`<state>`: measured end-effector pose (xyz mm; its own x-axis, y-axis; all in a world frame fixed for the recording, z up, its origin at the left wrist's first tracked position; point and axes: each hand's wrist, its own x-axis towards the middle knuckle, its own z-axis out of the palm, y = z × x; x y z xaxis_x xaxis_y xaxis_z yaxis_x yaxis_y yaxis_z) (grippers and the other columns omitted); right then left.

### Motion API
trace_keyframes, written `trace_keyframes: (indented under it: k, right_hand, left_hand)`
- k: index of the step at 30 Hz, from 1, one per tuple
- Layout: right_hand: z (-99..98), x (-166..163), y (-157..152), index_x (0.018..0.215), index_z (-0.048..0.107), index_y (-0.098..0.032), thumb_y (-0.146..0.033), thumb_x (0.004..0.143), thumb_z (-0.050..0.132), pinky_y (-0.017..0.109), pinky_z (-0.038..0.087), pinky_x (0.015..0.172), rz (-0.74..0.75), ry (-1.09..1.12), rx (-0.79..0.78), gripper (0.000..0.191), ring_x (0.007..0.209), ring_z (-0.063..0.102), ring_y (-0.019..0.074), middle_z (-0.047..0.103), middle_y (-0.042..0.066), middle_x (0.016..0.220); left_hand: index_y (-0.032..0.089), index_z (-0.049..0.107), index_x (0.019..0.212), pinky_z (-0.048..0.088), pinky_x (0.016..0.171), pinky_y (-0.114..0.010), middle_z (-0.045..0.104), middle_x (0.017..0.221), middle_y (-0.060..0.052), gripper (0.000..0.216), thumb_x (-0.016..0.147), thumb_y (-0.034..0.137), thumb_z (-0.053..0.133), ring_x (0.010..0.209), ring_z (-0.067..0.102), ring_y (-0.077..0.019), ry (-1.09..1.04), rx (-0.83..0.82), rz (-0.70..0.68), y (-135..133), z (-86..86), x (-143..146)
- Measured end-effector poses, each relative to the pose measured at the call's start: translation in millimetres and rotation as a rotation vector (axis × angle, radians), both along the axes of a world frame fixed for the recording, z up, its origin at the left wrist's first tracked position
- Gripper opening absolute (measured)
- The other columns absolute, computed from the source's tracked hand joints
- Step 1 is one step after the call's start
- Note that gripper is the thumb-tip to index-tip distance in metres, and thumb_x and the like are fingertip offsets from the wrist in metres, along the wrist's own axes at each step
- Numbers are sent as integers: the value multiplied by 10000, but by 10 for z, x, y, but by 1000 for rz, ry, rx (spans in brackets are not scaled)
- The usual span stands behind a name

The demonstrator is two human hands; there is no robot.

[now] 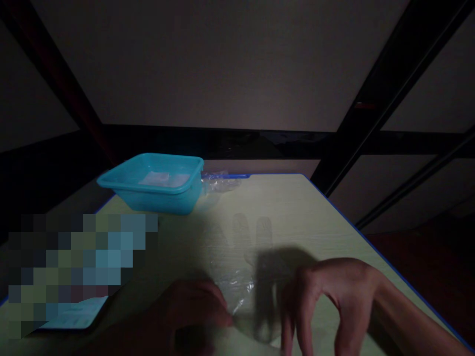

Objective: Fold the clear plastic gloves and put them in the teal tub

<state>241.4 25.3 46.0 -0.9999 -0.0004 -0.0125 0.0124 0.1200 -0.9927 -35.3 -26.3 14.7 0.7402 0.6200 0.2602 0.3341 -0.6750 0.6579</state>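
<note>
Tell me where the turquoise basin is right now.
In the head view, the turquoise basin sits at the far left of the table, beyond your left hand and just left of some crumpled clear plastic.

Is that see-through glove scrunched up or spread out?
Mostly spread out: the clear glove lies on the table, its finger shapes showing apart, though shiny wrinkles cross it.

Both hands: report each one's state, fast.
Left hand: fingers curled at the plastic glove; grip cannot be told.
Right hand: fingers bent down; grip cannot be told.
</note>
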Motion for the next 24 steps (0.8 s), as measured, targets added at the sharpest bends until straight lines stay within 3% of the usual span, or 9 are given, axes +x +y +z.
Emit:
trace_keyframes:
  k: [3,8,11,16,20,24]
  right_hand:
    - [-68,36,40,784,639,-89,-372,727,681,315,483,859,24,13,-75,291,984,634,229,663,205,1043]
    - [-146,100,103,922,644,-65,-257,690,718,307,474,869,132,6,-128,310,958,644,216,679,180,1009]
    - [-79,55,67,893,659,-30,-236,729,679,306,495,819,22,-1,-96,264,902,661,216,693,197,948]
    - [18,-151,-72,897,633,-61,-69,789,512,271,503,714,-532,61,254,162,817,656,153,711,138,884]
    - [-38,-269,-137,1042,571,-89,20,721,401,328,472,799,-518,55,575,379,949,575,167,651,114,997]
    - [-90,-323,-170,1126,523,-92,-73,751,417,409,407,886,-429,-33,847,391,984,504,203,600,119,999]
  left_hand:
    - [252,621,939,490,822,-227,668,982,-1,350,630,94,668,964,600,-171,61,-122,61,-39,-16,-63]
    - [244,615,980,462,861,-268,679,981,-23,280,704,214,648,1013,565,-190,-16,-176,-102,-6,-92,-122]
    - [214,619,974,469,819,-282,694,914,-43,226,761,288,601,887,608,-177,-110,-201,-116,32,-156,-118]
    - [196,603,907,475,646,-179,693,764,-4,157,818,133,490,692,632,-106,-195,-65,187,89,-142,-36]
    - [200,626,834,480,622,-165,676,730,6,235,775,54,451,656,631,-99,-86,197,235,107,-64,20]
    - [206,630,938,503,660,-206,678,812,-31,289,774,63,440,721,639,-133,7,348,219,80,-63,21]
